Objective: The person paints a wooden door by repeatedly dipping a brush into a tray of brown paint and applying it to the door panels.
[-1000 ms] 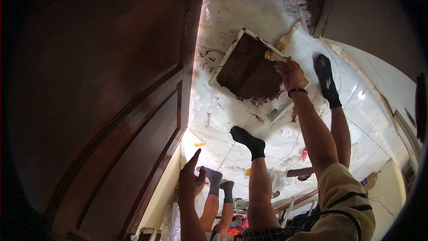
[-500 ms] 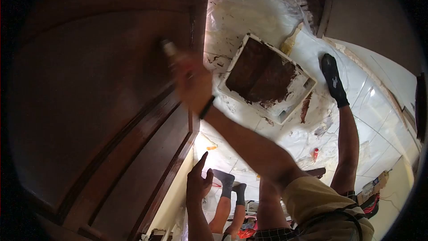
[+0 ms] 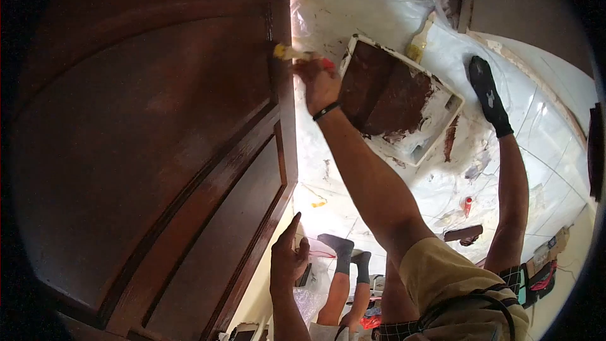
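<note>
My right hand [image 3: 320, 85], with a black band at the wrist, is wrapped round a paintbrush [image 3: 291, 53]. The brush has a red part at the handle, and its yellowish tip is at the edge of the dark brown panelled door [image 3: 158, 113]. Lower down, my left hand [image 3: 289, 256] is beside the door's edge, its index finger stretched out and thumb apart, holding nothing. To the right of my right hand, a white rectangular tray [image 3: 435, 145] with dark brown paint inside lies on the floor.
Plastic sheeting [image 3: 360, 0] lies over the white tiled floor. A second brush [image 3: 418, 47] is beyond the tray. A red tube [image 3: 468, 206] and a brown block [image 3: 464, 233] lie nearer. My foot in a black sock [image 3: 485, 88] is at right; another person's socked feet [image 3: 341, 249] show below.
My right hand has moved right with the brush, from the door's panel to its edge. The view has shifted slightly. My left hand keeps its pointing shape.
</note>
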Available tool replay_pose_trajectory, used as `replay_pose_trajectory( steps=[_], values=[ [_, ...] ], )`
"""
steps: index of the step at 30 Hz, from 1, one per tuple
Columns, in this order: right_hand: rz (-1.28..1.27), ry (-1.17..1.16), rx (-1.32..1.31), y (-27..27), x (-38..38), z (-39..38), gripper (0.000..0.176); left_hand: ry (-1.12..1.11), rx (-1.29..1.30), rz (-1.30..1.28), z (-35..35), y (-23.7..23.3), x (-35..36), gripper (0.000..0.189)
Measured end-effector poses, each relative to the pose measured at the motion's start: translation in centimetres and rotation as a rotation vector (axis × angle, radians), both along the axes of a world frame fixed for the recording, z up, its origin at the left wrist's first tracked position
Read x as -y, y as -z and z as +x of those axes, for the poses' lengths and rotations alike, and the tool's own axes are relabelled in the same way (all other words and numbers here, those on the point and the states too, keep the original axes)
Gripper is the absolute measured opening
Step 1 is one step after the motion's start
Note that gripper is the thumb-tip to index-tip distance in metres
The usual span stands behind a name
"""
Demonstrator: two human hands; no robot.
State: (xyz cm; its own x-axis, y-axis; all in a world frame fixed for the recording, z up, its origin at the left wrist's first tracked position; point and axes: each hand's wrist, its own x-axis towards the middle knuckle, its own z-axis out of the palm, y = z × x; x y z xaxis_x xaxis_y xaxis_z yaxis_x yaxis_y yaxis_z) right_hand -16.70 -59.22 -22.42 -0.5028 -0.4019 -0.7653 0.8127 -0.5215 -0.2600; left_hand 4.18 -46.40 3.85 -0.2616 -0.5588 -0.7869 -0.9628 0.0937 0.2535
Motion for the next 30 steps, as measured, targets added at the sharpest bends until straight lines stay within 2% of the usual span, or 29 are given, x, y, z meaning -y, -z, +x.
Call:
replay_pose_trajectory(
  steps=[2,4,6,7,9,12,13,16,17,18,19,20,22,24,25,26,28,30],
  values=[
    [0.189,-0.079,-0.236,-0.3,-0.2,-0.9,0.028,0.012,0.012,-0.003,0.5,0.2,-0.1,0.058],
    [0.301,-0.170,-0.602,-0.8,1.4,1.4,0.027,0.029,0.030,0.022,0.5,0.3,0.1,0.059],
    [0.416,-0.401,-0.963,-7.4,0.9,1.8,0.024,0.021,0.038,0.027,0.4,0.4,0.1,0.059],
    [0.366,-0.295,-1.033,-10.4,0.9,2.2,0.026,0.008,0.036,0.025,0.3,0.5,0.1,0.059],
    [0.136,-0.263,-0.899,-15.9,-0.8,1.6,0.026,0.008,0.053,0.033,0.1,0.8,0.2,0.060],
    [-0.366,-0.056,-0.157,-17.2,-1.5,1.1,0.023,0.029,0.080,0.054,-0.4,0.7,0.4,0.060],
    [-0.442,-0.032,-0.029,-15.1,-1.0,1.0,0.021,0.026,0.063,0.059,-1.0,0.5,0.7,0.060],
    [-0.315,-0.028,-0.003,-6.3,0.8,1.9,0.018,0.009,0.077,0.083,-1.1,0.4,1.2,0.056],
    [-0.055,-0.193,-0.266,-1.8,1.1,2.3,0.018,-0.017,0.116,0.104,-1.6,0.1,1.5,0.053],
    [-0.025,-0.118,-0.100,-0.2,0.6,0.6,0.019,-0.047,0.156,0.124,-1.9,-0.1,1.5,0.051],
    [0.168,-0.117,-0.063,0.0,0.6,-1.0,0.022,-0.047,0.157,0.115,-1.9,-0.2,1.4,0.051],
    [0.289,-0.159,-0.234,2.2,0.7,-1.1,0.024,-0.043,0.154,0.109,-2.1,0.0,1.3,0.051],
    [0.290,-0.084,-0.541,1.4,1.3,-1.1,0.024,-0.017,0.141,0.093,-2.1,0.5,1.1,0.051],
    [0.405,-0.376,-0.852,-0.9,2.0,0.4,0.024,0.025,0.123,0.066,-2.1,1.4,0.6,0.050],
    [0.384,-0.322,-0.873,-3.5,2.3,0.9,0.025,0.035,0.087,0.034,-2.1,1.7,0.4,0.051],
    [0.362,-0.279,-0.887,-6.7,2.0,1.2,0.026,0.058,0.064,0.004,-2.0,2.0,0.2,0.058],
    [0.036,-0.135,-0.737,-10.9,1.4,0.7,0.028,0.017,0.009,-0.064,-2.1,2.4,-0.3,0.056],
    [-0.321,-0.018,-0.429,-12.8,1.2,-1.5,0.022,0.009,-0.054,-0.114,-1.5,3.6,-0.4,0.054]
  ],
)
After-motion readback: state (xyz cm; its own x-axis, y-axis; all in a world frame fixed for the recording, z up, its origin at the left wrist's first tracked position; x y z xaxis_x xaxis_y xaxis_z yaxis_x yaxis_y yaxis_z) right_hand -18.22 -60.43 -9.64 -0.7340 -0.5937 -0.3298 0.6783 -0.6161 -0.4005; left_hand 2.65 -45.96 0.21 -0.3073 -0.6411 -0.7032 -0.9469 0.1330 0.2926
